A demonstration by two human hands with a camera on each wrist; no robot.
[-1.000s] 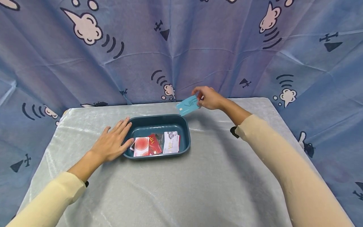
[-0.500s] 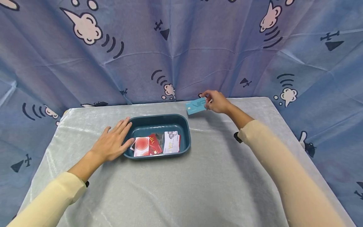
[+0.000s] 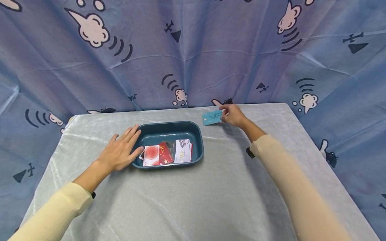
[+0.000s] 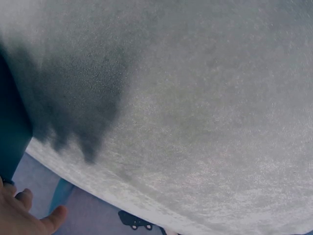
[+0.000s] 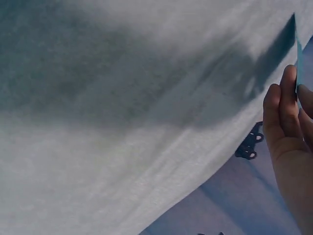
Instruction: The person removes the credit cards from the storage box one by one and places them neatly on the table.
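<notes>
Fingers of the right hand (image 3: 234,115) pinch a thin blue card (image 3: 211,118); left hand (image 3: 119,151), fingers straight, touches a smooth bin (image 3: 197,144).
Card now farther right of the bin than before, near the velvety table's (image 3: 187,201) back edge.

right grip (image 5: 293,144) pinches a teal card (image 5: 299,56), edge-on, beside its shadow (image 5: 275,55)

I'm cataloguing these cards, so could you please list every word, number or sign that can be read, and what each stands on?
"VIP": blue card.
"VIP": red card in the tray.
"VIP": white card in the tray.
Too small to read: the lettering on the red-circle card and other fine print.
</notes>
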